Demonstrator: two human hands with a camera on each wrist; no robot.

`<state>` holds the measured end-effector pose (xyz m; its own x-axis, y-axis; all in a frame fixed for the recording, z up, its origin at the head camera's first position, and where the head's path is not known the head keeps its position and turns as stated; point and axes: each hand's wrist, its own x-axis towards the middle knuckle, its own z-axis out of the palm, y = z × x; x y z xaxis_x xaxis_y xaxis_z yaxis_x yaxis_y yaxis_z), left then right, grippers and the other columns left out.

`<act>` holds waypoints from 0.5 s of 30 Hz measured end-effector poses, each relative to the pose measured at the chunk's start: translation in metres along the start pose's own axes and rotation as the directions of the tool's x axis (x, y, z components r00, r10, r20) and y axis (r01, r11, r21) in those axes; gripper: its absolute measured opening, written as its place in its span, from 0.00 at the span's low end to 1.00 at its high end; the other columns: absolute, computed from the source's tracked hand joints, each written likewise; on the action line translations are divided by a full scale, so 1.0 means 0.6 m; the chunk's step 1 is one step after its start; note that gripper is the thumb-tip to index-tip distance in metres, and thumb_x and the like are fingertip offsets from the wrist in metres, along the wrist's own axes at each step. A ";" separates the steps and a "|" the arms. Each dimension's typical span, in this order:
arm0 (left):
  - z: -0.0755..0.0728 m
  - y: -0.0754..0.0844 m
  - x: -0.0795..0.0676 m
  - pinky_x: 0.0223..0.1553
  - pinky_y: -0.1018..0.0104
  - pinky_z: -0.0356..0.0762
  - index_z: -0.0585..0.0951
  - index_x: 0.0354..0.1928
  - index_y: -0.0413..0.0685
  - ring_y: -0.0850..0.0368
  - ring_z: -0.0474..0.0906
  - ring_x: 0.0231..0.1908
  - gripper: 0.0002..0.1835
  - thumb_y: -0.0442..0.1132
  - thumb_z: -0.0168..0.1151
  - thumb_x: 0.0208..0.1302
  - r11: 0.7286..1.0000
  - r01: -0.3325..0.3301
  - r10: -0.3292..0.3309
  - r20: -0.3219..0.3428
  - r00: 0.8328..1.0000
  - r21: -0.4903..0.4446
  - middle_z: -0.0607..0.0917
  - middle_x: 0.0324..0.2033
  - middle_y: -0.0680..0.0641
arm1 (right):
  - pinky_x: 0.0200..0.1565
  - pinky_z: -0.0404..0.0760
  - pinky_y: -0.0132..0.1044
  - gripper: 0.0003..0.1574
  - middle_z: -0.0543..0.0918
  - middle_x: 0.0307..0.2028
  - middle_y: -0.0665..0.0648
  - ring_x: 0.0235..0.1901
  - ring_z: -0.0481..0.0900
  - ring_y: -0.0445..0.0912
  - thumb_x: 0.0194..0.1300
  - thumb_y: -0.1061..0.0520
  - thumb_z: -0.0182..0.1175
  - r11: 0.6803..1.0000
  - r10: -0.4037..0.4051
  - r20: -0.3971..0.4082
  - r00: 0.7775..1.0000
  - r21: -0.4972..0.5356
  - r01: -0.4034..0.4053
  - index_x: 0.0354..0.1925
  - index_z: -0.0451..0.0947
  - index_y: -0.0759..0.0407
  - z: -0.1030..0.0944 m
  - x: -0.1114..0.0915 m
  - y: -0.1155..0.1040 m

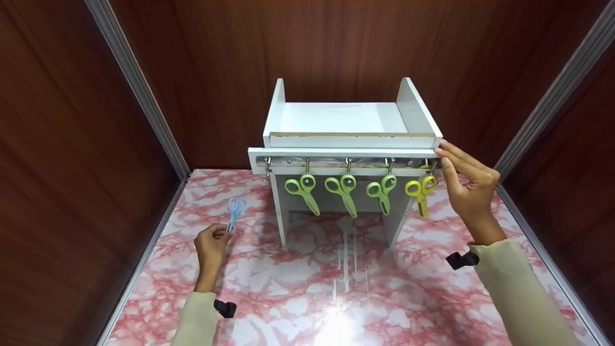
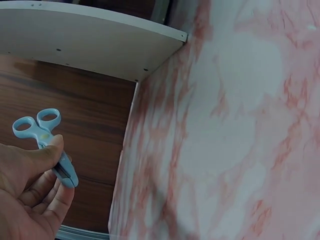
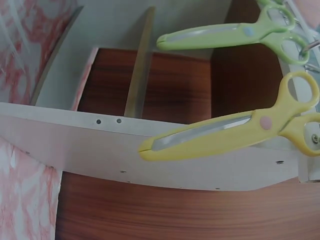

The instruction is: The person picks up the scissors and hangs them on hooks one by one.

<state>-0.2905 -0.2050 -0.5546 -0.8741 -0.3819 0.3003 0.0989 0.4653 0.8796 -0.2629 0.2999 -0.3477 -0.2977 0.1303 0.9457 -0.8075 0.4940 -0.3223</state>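
Observation:
My left hand (image 1: 211, 244) pinches a pair of light blue scissors (image 1: 235, 209) by the blade end, handles pointing up and away. In the left wrist view the thumb lies across the blue scissors (image 2: 46, 131) just below their finger loops. At the right end of the hook rail (image 1: 331, 164), my right hand (image 1: 470, 185) holds the rail's corner with fingers on top and thumb in front. Beside that thumb hang yellow scissors (image 1: 421, 192) on the last hook. Three green scissors (image 1: 342, 191) hang on the middle hooks; the leftmost hook (image 1: 267, 166) bears nothing.
A white shelf unit (image 1: 353, 142) with side panels stands behind the rail. Beneath it is a table with a red and white marbled top (image 1: 269, 288). Dark wood panels (image 1: 336, 48) with metal corner strips enclose the back and sides.

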 end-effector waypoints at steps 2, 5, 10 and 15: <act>-0.002 0.004 -0.003 0.28 0.75 0.77 0.88 0.36 0.38 0.51 0.83 0.31 0.06 0.26 0.73 0.57 1.000 -0.003 0.003 -0.003 1.000 -0.024 0.88 0.30 0.43 | 0.54 0.84 0.33 0.10 0.87 0.46 0.69 0.48 0.86 0.60 0.61 0.74 0.64 1.000 -0.004 -0.002 1.000 0.005 0.004 0.40 0.89 0.70 0.000 0.000 0.000; -0.005 0.010 -0.007 0.29 0.77 0.77 0.88 0.37 0.37 0.51 0.83 0.31 0.06 0.25 0.73 0.57 0.998 -0.016 0.016 -0.014 1.000 -0.055 0.88 0.30 0.41 | 0.54 0.84 0.33 0.10 0.87 0.45 0.69 0.48 0.86 0.61 0.61 0.73 0.64 1.000 -0.009 -0.007 1.000 0.010 0.009 0.40 0.89 0.70 0.001 0.000 0.000; -0.010 0.026 -0.015 0.29 0.77 0.78 0.88 0.37 0.38 0.51 0.83 0.31 0.06 0.26 0.74 0.57 0.995 -0.023 0.021 -0.021 1.000 -0.093 0.88 0.30 0.42 | 0.55 0.83 0.34 0.10 0.87 0.45 0.69 0.48 0.86 0.61 0.61 0.73 0.64 1.000 -0.005 -0.007 1.000 0.012 0.005 0.40 0.89 0.70 0.002 0.000 -0.001; -0.013 0.042 -0.017 0.29 0.76 0.80 0.88 0.38 0.38 0.53 0.83 0.31 0.06 0.28 0.74 0.58 0.992 -0.039 0.037 -0.016 0.999 -0.120 0.87 0.30 0.42 | 0.55 0.83 0.34 0.10 0.87 0.46 0.69 0.49 0.86 0.61 0.61 0.74 0.64 1.000 0.008 -0.006 1.000 0.014 -0.008 0.40 0.89 0.70 0.001 0.001 -0.002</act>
<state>-0.2752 -0.1955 -0.5327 -0.8620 -0.3772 0.3387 0.1892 0.3805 0.9052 -0.2623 0.2986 -0.3470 -0.3013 0.1390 0.9434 -0.8124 0.4806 -0.3303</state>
